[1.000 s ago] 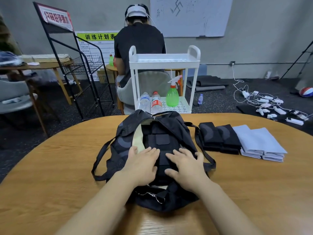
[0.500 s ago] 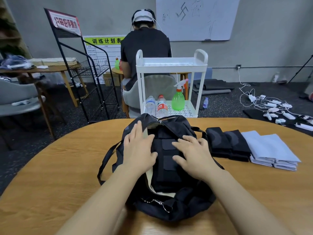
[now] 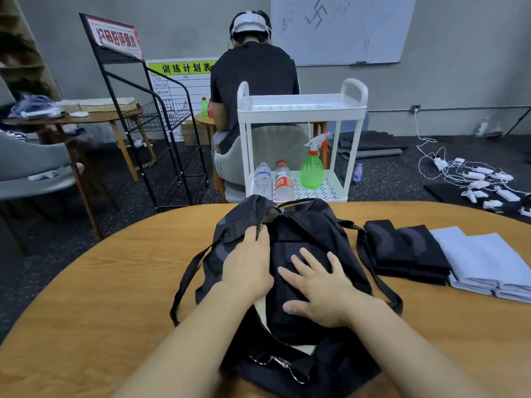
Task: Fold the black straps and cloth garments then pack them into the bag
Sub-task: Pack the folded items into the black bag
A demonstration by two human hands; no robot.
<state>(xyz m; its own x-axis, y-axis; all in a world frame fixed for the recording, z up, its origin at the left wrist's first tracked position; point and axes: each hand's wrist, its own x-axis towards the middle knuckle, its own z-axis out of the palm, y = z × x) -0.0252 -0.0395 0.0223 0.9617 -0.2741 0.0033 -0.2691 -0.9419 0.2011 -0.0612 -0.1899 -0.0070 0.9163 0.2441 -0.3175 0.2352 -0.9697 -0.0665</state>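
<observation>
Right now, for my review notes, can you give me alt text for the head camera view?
A person's right hand presses flat on folded black straps inside an open black bag on a round wooden table, while the left hand grips the bag's opening edge. Folded black garments and pale cloths wait beside the bag.

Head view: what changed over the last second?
The left hand slid up from the packed black straps and now grips the open black fabric bag's rim. The right hand still presses the straps flat. The folded garments stayed beside the bag.
</observation>
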